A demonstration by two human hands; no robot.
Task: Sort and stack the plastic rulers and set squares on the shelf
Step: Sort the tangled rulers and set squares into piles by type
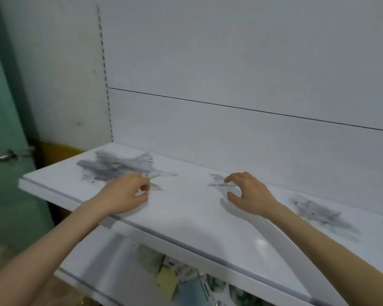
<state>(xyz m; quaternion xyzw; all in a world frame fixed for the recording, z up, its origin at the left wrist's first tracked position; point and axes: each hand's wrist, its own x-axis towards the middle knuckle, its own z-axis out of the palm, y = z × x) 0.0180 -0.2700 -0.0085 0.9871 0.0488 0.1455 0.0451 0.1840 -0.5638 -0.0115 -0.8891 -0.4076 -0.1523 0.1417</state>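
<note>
Clear set square (156, 186) pinched by left hand (124, 193) | right hand (248, 193) half-open over another (221, 184)

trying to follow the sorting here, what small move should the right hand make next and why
Probably close the right hand onto the clear set square beneath its fingers and lift it off the shelf. Its grip is open, thumb and fingers spread just over the piece, with nothing held yet. The left hand is already pinching another clear piece beside the big pile, so it looks busy.
</note>
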